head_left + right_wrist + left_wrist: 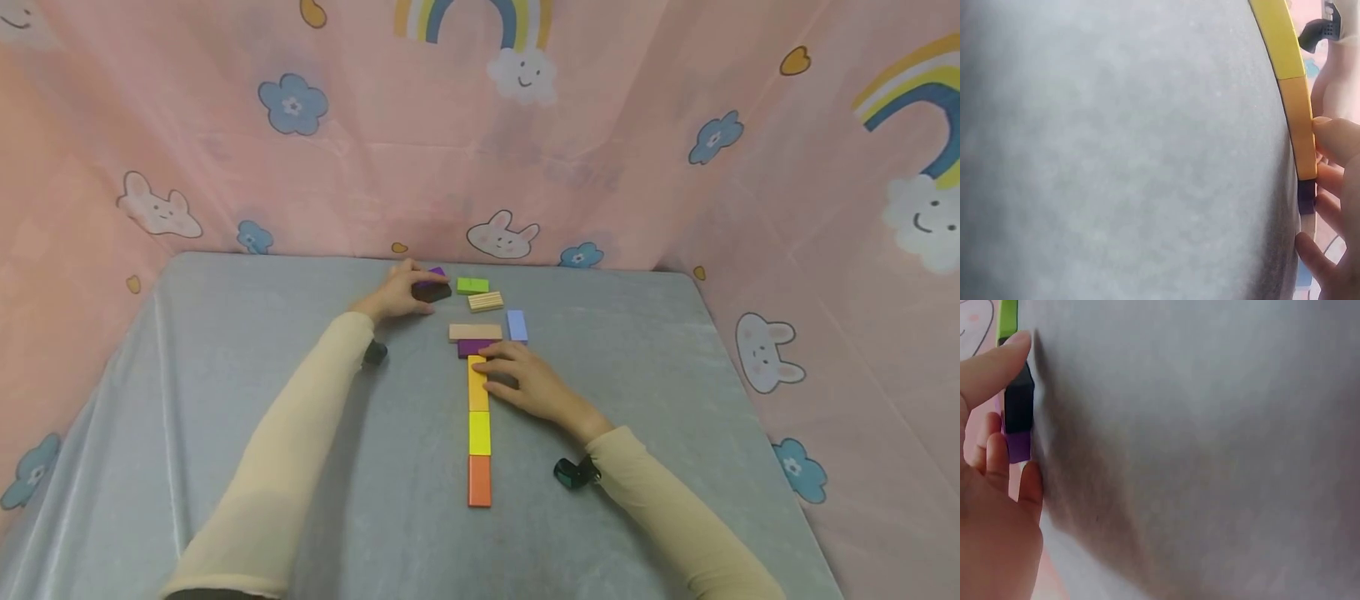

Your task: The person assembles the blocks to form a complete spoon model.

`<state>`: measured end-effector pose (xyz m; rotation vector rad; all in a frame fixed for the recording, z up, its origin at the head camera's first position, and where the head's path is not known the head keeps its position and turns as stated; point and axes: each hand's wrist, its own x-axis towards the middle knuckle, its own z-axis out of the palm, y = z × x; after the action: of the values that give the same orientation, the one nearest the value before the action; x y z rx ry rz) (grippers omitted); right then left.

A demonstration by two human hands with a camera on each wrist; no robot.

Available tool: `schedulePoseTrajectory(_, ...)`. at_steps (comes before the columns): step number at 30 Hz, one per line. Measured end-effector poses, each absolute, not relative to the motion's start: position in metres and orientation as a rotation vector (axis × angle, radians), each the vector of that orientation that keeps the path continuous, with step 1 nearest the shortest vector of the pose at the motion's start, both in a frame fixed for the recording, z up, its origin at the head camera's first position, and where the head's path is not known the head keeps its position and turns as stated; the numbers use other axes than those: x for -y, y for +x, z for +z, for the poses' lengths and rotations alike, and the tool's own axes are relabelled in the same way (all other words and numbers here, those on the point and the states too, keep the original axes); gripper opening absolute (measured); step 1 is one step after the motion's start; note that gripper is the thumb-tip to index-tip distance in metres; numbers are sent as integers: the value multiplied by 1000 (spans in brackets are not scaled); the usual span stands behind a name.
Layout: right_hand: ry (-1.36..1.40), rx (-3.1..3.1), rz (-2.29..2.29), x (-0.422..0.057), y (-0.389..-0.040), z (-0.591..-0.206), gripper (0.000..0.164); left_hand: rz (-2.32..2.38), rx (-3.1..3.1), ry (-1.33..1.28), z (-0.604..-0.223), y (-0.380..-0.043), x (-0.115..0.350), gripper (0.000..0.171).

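Note:
At the far side of the table, my left hand [395, 293] holds a black block [432, 292] between its fingers. A purple block [437, 272] sits behind the black one. My right hand [536, 385] rests with relaxed fingers against an orange-yellow block [477, 400] and a dark purple block [468, 349]. The purple piece lies crosswise at the far end of the orange-yellow one. A yellow block [479, 433] and an orange-red block [479, 481] continue the line toward me. Beyond the purple block lies a tan wooden block [475, 332].
A light blue block [517, 325] stands to the right of the tan one. Farther back are a ridged wooden block [485, 302] and a green block [472, 286]. Grey cloth [247, 333] covers the table, and a pink patterned curtain [420, 167] hangs around it.

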<state>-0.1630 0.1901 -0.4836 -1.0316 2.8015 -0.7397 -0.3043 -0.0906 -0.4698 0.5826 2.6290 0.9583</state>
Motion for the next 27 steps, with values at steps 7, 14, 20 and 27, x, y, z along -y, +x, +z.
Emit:
schedulePoseTrajectory(7,-1036,-2801,-738,-190,-162,-483,36,779,-2558,581,-456,-309,93,64)
schedulePoseTrajectory(14,-1049,-2803,-746,-191,-162,-483,35,670,-2551,566,-450,-311,90,70)
schedulePoseTrajectory(20,-1057,-2808,-746,-191,-162,-483,35,676,-2544,551,-449,-310,89,71)
schedulePoseTrajectory(27,-1044,-2801,-741,-191,-162,-481,35,674,-2532,601,-450,-311,90,70)
